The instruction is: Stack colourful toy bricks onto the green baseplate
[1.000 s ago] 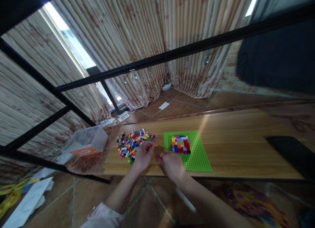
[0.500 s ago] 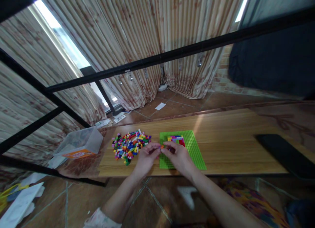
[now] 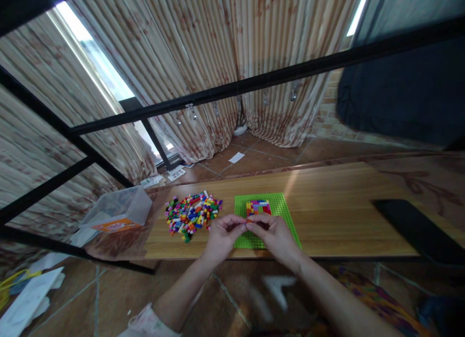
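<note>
My left hand (image 3: pixel 225 232) and my right hand (image 3: pixel 275 234) meet fingertip to fingertip over the green studded baseplate (image 3: pixel 288 228). Both are closed in a pinch around a tiny orange toy brick (image 3: pixel 249 221), mostly covered by the fingers. Just beyond the fingertips, a block of joined coloured bricks (image 3: pixel 258 206) in purple, yellow, white and red sits on the baseplate. My right hand hides part of its near side. To the left of my left hand lies a loose heap of small multicoloured bricks (image 3: pixel 192 213) on the wooden table (image 3: pixel 334 201).
A clear plastic box (image 3: pixel 123 206) with an orange label stands past the table's left end. A dark flat phone-like slab (image 3: pixel 417 228) lies at the right end. Black metal bars (image 3: pixel 218 92) cross above the table, with curtains (image 3: pixel 196 46) behind.
Both hands have shifted slightly right together, carrying the small orange brick from the baseplate's left edge to nearer the joined bricks. More of those bricks now shows.
</note>
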Demonstrator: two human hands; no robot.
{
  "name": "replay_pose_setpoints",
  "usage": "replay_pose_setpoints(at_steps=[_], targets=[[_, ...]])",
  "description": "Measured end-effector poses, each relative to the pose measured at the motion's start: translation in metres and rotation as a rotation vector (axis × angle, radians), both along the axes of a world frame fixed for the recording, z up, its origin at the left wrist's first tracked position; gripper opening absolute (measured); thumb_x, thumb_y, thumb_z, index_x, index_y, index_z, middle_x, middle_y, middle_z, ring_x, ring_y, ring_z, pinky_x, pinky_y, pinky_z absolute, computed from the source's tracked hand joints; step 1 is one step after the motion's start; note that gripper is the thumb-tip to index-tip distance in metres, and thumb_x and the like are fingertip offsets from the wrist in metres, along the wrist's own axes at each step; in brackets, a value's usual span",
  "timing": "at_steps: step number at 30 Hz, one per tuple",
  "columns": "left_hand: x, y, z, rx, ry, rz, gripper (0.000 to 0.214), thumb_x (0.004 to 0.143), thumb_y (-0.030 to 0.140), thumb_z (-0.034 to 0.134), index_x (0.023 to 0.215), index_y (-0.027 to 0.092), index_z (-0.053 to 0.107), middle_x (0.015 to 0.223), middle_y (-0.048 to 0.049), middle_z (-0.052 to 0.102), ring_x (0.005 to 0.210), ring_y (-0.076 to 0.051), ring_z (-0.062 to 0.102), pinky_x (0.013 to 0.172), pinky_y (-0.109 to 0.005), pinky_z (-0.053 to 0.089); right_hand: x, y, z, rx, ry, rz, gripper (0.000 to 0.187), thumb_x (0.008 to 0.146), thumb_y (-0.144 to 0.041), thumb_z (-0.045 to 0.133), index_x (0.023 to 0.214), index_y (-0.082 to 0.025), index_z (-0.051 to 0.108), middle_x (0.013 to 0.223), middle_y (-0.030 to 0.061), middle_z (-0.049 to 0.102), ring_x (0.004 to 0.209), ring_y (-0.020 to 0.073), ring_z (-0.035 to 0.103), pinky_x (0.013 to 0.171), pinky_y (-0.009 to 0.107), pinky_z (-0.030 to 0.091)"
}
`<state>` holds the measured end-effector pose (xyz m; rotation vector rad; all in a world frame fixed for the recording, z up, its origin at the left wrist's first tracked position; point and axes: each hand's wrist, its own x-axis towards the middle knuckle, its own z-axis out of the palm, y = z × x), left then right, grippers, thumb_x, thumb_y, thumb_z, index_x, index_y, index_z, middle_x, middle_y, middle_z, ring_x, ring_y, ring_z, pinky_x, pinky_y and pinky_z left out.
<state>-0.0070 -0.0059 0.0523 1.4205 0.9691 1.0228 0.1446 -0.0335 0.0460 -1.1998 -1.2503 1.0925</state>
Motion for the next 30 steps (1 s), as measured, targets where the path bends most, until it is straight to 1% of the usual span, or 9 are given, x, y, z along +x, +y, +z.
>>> replay_pose_setpoints(at_steps=[3,9,14,17,20,23,26,28,30], targets=[[-0.001,-0.002,0.001,-0.028,-0.011,-0.009,0.014,0.067,0.026,0.076,0.076,0.015,0.072,0.074,-0.0029,0.071,0.069,-0.014,0.063,0.069,-0.024,0.049,0.002,0.0,0.0,-0.013,0.04,0.034,0.022,0.073,-0.037,0.066,0.079,-0.017,0.073,0.076,0.0036,0.07,0.071,0.0154,0.059,0.072,0.03,0.045],[-0.002,-0.005,0.003,-0.081,-0.043,0.019,0.013,0.065,0.025,0.077,0.073,0.016,0.074,0.075,-0.0034,0.073,0.069,-0.014,0.064,0.07,-0.025,0.05,0.003,0.0,0.002,-0.06,0.094,0.086,0.027,0.069,-0.04,0.069,0.082,-0.016,0.073,0.073,0.003,0.069,0.067,0.0141,0.058,0.067,0.028,0.045],[-0.001,-0.005,0.002,-0.126,-0.091,0.03,0.013,0.064,0.025,0.078,0.072,0.016,0.074,0.07,-0.0032,0.072,0.065,-0.014,0.063,0.068,-0.026,0.05,0.002,0.0,-0.001,-0.067,0.173,0.133,0.025,0.072,-0.04,0.068,0.083,-0.018,0.074,0.071,0.0019,0.069,0.066,0.0128,0.058,0.067,0.028,0.046],[-0.001,-0.004,0.002,-0.177,-0.188,0.036,0.014,0.062,0.024,0.079,0.071,0.016,0.073,0.072,-0.0028,0.071,0.067,-0.014,0.064,0.07,-0.027,0.051,0.001,0.003,-0.004,-0.074,0.201,0.104,0.026,0.07,-0.038,0.069,0.087,-0.018,0.073,0.072,0.0014,0.068,0.066,0.0128,0.059,0.068,0.029,0.047],[-0.004,-0.001,0.002,-0.22,-0.242,0.048,0.013,0.062,0.024,0.078,0.07,0.017,0.071,0.079,-0.0023,0.071,0.072,-0.014,0.064,0.073,-0.027,0.051,0.007,0.009,-0.005,-0.063,0.154,0.004,0.027,0.066,-0.036,0.07,0.087,-0.018,0.072,0.074,0.0013,0.068,0.067,0.0132,0.059,0.069,0.029,0.048],[-0.014,0.003,-0.002,-0.164,-0.14,0.09,0.009,0.066,0.022,0.073,0.071,0.016,0.07,0.076,-0.0016,0.07,0.07,-0.013,0.062,0.071,-0.025,0.049,0.025,0.018,-0.004,-0.104,0.11,-0.134,0.029,0.063,-0.038,0.069,0.083,-0.017,0.071,0.078,0.0032,0.07,0.067,0.0146,0.06,0.067,0.03,0.049],[-0.03,0.008,-0.014,-0.046,0.04,0.132,0.005,0.069,0.02,0.067,0.071,0.016,0.069,0.069,-0.001,0.067,0.068,-0.014,0.061,0.07,-0.025,0.046,0.047,0.023,-0.003,-0.152,0.062,-0.235,0.031,0.062,-0.037,0.066,0.085,-0.016,0.071,0.076,0.0042,0.07,0.065,0.0154,0.06,0.065,0.03,0.049],[-0.041,0.01,-0.025,0.014,0.143,0.152,0.006,0.07,0.02,0.063,0.07,0.016,0.068,0.07,-0.0014,0.067,0.07,-0.015,0.061,0.071,-0.026,0.045,0.058,0.024,-0.006,-0.157,0.016,-0.256,0.031,0.063,-0.036,0.065,0.086,-0.016,0.072,0.076,0.0042,0.071,0.067,0.0161,0.061,0.067,0.03,0.049],[-0.052,0.01,-0.036,0.057,0.218,0.17,0.007,0.07,0.02,0.061,0.07,0.017,0.067,0.073,-0.002,0.068,0.073,-0.016,0.06,0.072,-0.027,0.045,0.063,0.025,-0.012,-0.156,-0.027,-0.231,0.03,0.064,-0.035,0.065,0.086,-0.016,0.072,0.079,0.0049,0.072,0.07,0.017,0.062,0.069,0.031,0.049]])
